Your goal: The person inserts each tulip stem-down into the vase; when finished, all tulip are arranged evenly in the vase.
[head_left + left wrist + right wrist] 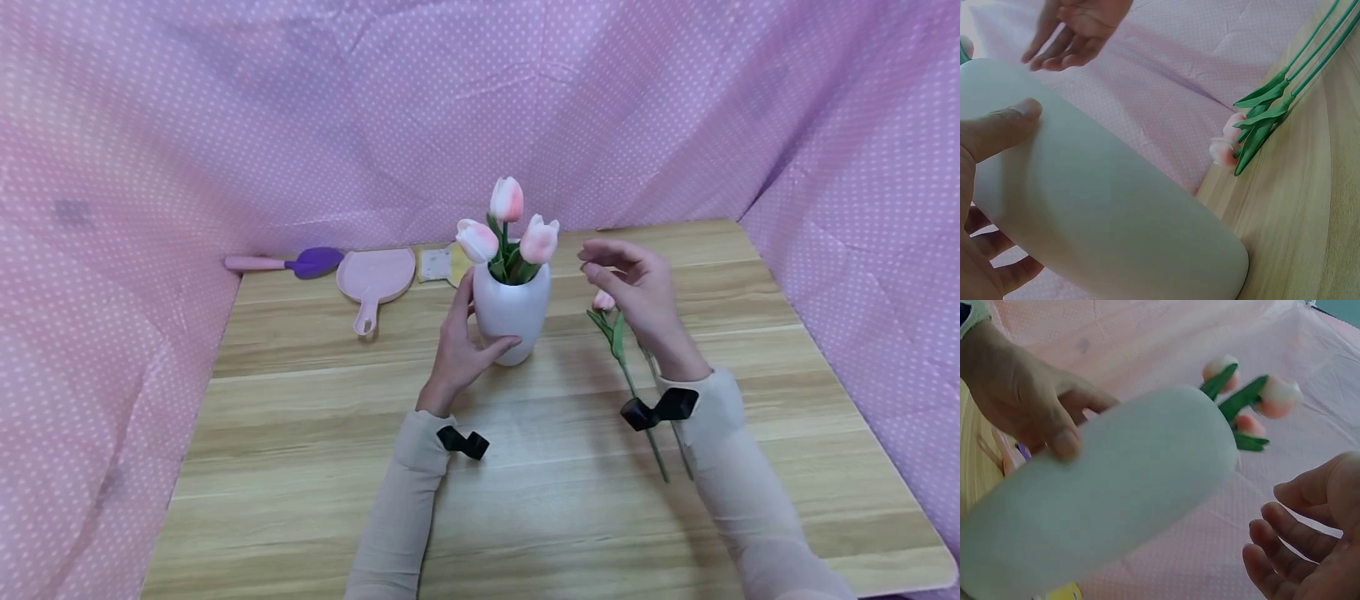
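Observation:
My left hand (461, 346) grips a white vase (512, 312) from its left side, the thumb across the front and the other fingers going round behind. Three pink-and-white tulips (507, 200) with green leaves stand in the vase's mouth. To the right of the blooms my right hand (637, 287) hangs in the air, its fingers loosely bent and holding nothing. In the right wrist view, a gap shows between this right hand (1310, 531) and the tulips. Loose tulips (618, 342) lie on the table below the right forearm, partly covered by it.
Along the back left of the wooden table (300, 467) lie a purple spatula with a pink handle (315, 262), a pink dustpan-shaped piece (377, 275) and a yellow-and-white item (435, 264) partly behind the left hand. Pink dotted cloth (450, 108) hangs around the table.

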Action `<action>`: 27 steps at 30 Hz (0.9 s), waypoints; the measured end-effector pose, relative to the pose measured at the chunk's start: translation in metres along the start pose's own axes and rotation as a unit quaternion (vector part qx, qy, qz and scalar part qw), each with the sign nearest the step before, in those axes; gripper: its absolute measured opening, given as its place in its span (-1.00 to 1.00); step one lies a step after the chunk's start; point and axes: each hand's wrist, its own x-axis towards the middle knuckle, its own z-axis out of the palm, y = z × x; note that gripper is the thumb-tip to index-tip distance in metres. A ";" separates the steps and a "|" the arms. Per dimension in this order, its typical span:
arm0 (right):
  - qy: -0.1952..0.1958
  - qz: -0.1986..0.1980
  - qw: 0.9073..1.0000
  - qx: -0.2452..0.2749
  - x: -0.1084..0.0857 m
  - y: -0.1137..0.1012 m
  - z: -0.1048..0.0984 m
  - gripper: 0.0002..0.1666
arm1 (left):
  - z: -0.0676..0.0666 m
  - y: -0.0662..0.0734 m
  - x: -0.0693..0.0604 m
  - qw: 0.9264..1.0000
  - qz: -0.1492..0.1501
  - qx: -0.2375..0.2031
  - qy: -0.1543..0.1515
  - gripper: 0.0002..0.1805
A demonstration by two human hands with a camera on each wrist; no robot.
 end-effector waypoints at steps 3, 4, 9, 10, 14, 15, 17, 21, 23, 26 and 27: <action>0.018 -0.010 0.999 0.028 0.000 0.001 -0.017 -0.63 | 0.000 0.000 0.000 1.000 0.000 0.001 -0.001 0.20; 0.026 -0.012 0.999 0.034 -0.001 0.001 -0.023 -0.64 | 0.000 -0.001 0.000 1.000 0.000 0.001 -0.001 0.20; 0.068 -0.026 0.996 0.048 -0.004 0.002 -0.055 -0.70 | 0.001 -0.002 0.000 1.000 0.000 0.006 -0.001 0.21; 0.074 -0.025 0.996 0.051 -0.005 0.003 -0.061 -0.71 | 0.001 -0.002 0.000 1.000 0.000 0.008 -0.001 0.21; 0.091 -0.016 0.994 0.055 -0.010 0.010 -0.088 -0.73 | 0.001 -0.002 -0.001 1.000 -0.001 0.011 -0.001 0.21; 0.094 -0.011 0.994 0.056 -0.011 0.012 -0.094 -0.73 | 0.001 -0.001 -0.001 1.000 -0.001 0.011 -0.001 0.21; 0.099 0.002 0.994 0.050 -0.015 0.018 -0.106 -0.72 | 0.001 -0.001 -0.001 1.000 -0.001 0.011 -0.001 0.21; 0.105 0.035 0.994 0.024 -0.023 0.030 -0.127 -0.66 | 0.001 0.000 -0.001 1.000 0.000 0.012 0.001 0.21; 0.104 0.056 0.993 0.006 -0.027 0.037 -0.137 -0.63 | 0.001 -0.001 -0.001 1.000 0.001 0.013 0.002 0.20; 0.098 0.089 0.991 -0.027 -0.034 0.046 -0.149 -0.62 | 0.001 -0.001 -0.001 1.000 0.003 0.013 0.001 0.20; 0.094 0.097 0.990 -0.038 -0.036 0.049 -0.154 -0.63 | 0.001 -0.001 -0.002 1.000 0.004 0.013 0.001 0.20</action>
